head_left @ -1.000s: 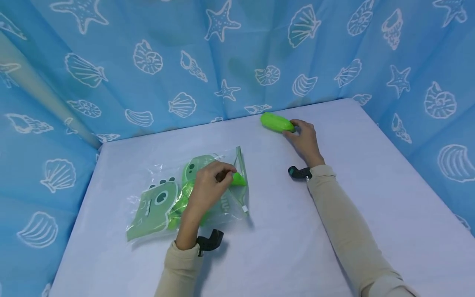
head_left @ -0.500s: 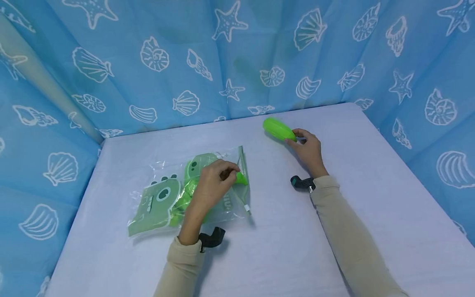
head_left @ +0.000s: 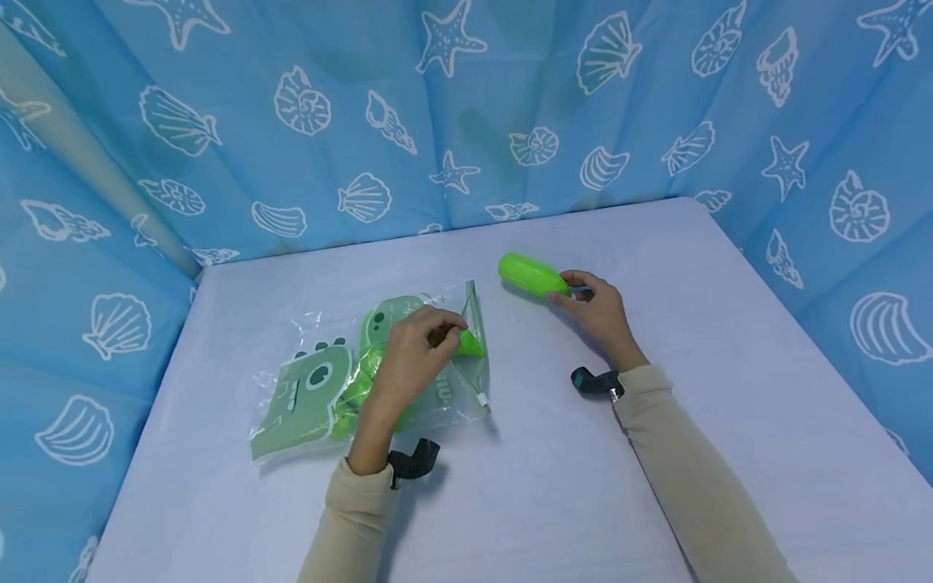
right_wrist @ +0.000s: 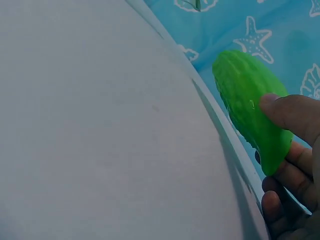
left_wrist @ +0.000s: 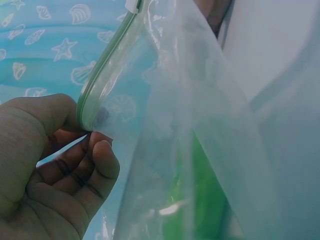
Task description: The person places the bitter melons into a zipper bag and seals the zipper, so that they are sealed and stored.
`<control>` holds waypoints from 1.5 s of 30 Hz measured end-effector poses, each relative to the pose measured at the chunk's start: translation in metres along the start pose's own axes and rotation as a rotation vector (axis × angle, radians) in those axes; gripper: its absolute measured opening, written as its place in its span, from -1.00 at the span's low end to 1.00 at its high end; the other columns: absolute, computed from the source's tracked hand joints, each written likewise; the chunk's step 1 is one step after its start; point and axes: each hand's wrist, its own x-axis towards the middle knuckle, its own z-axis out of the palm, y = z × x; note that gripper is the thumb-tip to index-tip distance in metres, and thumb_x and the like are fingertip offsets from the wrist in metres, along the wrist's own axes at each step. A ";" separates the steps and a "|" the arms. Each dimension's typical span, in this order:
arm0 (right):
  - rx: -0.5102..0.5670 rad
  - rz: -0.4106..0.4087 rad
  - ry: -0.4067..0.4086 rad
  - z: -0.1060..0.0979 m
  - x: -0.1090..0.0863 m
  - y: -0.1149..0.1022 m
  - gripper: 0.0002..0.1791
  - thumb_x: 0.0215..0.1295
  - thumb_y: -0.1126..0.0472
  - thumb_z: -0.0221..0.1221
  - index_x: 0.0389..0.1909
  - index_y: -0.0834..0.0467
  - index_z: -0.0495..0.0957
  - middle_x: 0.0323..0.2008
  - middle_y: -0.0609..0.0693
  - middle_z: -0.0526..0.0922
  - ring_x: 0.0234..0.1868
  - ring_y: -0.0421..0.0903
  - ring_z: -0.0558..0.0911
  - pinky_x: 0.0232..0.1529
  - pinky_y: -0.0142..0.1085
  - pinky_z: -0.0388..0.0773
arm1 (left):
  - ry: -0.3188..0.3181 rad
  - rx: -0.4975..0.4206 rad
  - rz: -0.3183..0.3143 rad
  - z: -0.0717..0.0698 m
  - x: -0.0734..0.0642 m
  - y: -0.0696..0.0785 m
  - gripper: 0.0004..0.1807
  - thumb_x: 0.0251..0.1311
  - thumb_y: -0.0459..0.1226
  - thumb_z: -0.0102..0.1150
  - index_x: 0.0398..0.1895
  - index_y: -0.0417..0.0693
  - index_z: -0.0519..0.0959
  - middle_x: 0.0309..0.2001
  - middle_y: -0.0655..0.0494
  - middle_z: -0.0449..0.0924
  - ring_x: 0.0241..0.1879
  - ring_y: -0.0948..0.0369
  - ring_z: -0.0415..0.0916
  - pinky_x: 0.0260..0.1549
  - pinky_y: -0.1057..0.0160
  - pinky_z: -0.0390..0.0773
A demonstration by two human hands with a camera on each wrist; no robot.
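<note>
My left hand (head_left: 417,356) pinches the green zip edge (left_wrist: 102,67) of a clear zipper bag (head_left: 291,405) with green cartoon dinosaur prints. The left wrist view shows this edge lifted between thumb and fingers (left_wrist: 75,115), the mouth gaping. Bright green things (head_left: 357,397) lie inside the bag, their shapes blurred by the plastic; one green piece (head_left: 470,346) shows near the mouth. To the right, my right hand (head_left: 598,312) grips one end of a bumpy green toy vegetable (head_left: 532,275), like a cucumber or bitter melon. Its tapered end (right_wrist: 272,160) sits between thumb and fingers.
Bag and hands are over a white-covered table (head_left: 547,486). A blue curtain (head_left: 510,105) with white shell and starfish prints hangs along the back and both sides. Each wrist wears a black camera mount (head_left: 414,461). The bag's white slider (head_left: 483,399) hangs at its near corner.
My right hand has brought the bumpy green toy vegetable nearer and slightly left, toward the bag. The left hand keeps its hold on the bag's edge, almost in place.
</note>
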 end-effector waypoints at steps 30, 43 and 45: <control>0.095 -0.069 -0.197 0.000 -0.046 -0.010 -0.43 0.20 -0.03 0.41 0.19 0.10 0.57 0.09 0.04 0.61 -0.03 -0.03 0.55 0.02 -0.21 0.50 | -0.003 -0.020 -0.005 -0.002 0.000 0.000 -0.80 0.31 -0.41 0.09 -0.18 -0.17 0.72 -0.36 0.15 0.55 -0.47 0.22 0.38 -0.47 0.25 0.44; 0.115 -0.067 -0.318 -0.004 -0.053 -0.015 -0.45 0.16 -0.05 0.43 0.14 0.04 0.60 0.06 -0.05 0.62 0.03 -0.06 0.53 0.12 -0.10 0.46 | 0.001 -0.012 0.009 -0.001 0.000 0.000 -0.81 0.31 -0.41 0.10 -0.18 -0.16 0.72 -0.36 0.13 0.55 -0.49 0.23 0.38 -0.49 0.25 0.43; 0.117 -0.090 -0.325 -0.003 -0.053 -0.016 -0.46 0.16 -0.03 0.44 0.14 0.05 0.61 0.07 -0.05 0.62 0.08 -0.07 0.52 0.19 -0.06 0.42 | -0.003 -0.012 0.001 -0.001 0.000 0.000 -0.80 0.32 -0.40 0.09 -0.18 -0.14 0.72 -0.36 0.14 0.54 -0.48 0.23 0.38 -0.49 0.25 0.43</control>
